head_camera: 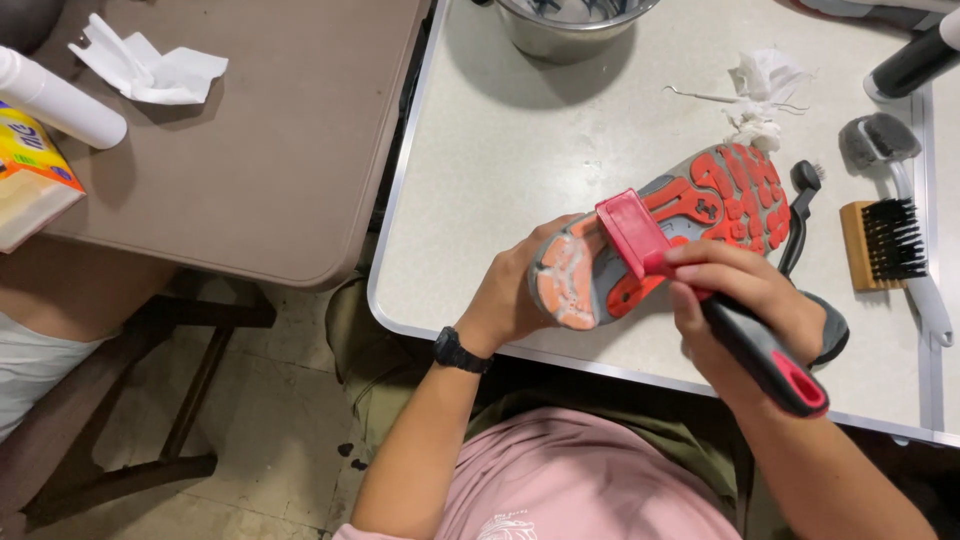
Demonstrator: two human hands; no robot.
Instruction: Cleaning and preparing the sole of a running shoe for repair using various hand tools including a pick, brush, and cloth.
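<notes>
Yellow-orange carton (30, 170) with a blue stripe sits at the left edge of the brown worktop (280, 140), white tube (55, 98) lying against it, crumpled tissue (150, 65) near the far edge. Shoe (665, 232) is sole-up over the near edge of the white worktop (520, 150), orange-and-grey tread facing the camera. Left hand (520, 290) curled around the heel, gripping it from below. Right hand (740, 300) wrapped tight on the black-and-red handle of a red brush (640, 240), head pressed on the midsole. Wooden brush (880, 243) and grey brush (880, 140) lie near the right edge; steel bowl (570, 25) at the far edge.
</notes>
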